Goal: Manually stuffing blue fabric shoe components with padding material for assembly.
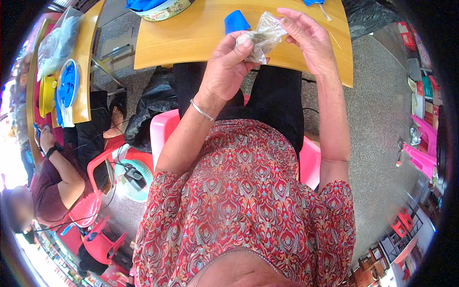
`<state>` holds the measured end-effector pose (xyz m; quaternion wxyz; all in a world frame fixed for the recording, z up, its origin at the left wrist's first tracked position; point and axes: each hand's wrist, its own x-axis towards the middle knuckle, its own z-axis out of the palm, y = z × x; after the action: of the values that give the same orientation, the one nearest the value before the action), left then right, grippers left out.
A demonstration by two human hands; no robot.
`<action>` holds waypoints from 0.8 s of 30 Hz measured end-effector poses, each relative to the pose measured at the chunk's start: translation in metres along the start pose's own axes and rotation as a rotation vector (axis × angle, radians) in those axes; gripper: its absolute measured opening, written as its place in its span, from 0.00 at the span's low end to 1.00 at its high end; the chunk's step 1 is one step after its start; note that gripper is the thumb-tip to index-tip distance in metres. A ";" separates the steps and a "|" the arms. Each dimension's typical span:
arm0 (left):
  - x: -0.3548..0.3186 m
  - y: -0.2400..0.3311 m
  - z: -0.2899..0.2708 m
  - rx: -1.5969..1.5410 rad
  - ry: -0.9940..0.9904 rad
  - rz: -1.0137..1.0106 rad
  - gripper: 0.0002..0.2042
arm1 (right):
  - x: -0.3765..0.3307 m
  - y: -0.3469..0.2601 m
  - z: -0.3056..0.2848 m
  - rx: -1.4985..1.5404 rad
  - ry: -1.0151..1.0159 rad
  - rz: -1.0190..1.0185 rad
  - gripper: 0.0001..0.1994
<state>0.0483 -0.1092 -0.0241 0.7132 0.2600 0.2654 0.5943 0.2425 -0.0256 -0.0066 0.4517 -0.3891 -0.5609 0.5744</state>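
A small, crumpled clear plastic bag (266, 39) is held up over the near part of the wooden table (184, 45). Something greyish-brown seems to lie inside it, too blurred to name. My left hand (224, 67) grips the bag's lower left side, thumb on top and fingers behind. At the bag's upper right edge, my right hand (311, 45) pinches the plastic between thumb and fingers. Just beyond my left hand lies a folded blue piece (236, 21), apparently cloth or thin plastic.
A round tin (165, 10) of blue pieces stands at the table's far left. Another blue piece (313, 2) lies far right. To the left, a person (60, 184) sits at a second table (85, 62) with a blue-filled tray (68, 86) and a yellow container (46, 95).
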 end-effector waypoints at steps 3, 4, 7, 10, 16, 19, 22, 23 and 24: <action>-0.002 0.008 0.003 -0.024 0.000 0.008 0.13 | -0.005 -0.010 0.014 0.055 0.043 0.098 0.19; -0.002 0.009 0.004 0.024 0.015 0.026 0.13 | -0.009 -0.014 0.016 0.040 -0.027 0.138 0.19; 0.000 0.012 0.006 0.158 0.063 0.062 0.13 | -0.007 -0.007 0.012 -0.013 -0.124 0.133 0.19; 0.002 0.009 0.005 0.286 0.124 0.079 0.14 | -0.002 0.011 0.005 0.017 -0.125 0.033 0.16; 0.006 0.005 -0.001 -0.155 0.091 -0.103 0.17 | -0.005 0.006 0.013 0.386 -0.149 0.040 0.13; 0.005 0.003 0.003 -0.220 0.111 -0.156 0.18 | -0.006 0.006 0.010 0.402 -0.138 0.056 0.12; 0.009 0.006 0.000 -0.131 0.199 -0.054 0.17 | -0.005 0.002 0.008 0.316 -0.102 0.072 0.11; 0.012 0.008 -0.003 -0.060 0.241 0.030 0.17 | -0.005 0.000 0.009 0.206 -0.082 0.077 0.11; 0.014 0.011 -0.006 -0.059 0.244 0.033 0.17 | -0.006 0.000 0.012 0.207 -0.085 0.077 0.11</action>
<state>0.0381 -0.0936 -0.0222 0.6732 0.1691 0.3282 0.6407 0.2325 -0.0354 -0.0063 0.4427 -0.3368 -0.5018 0.6624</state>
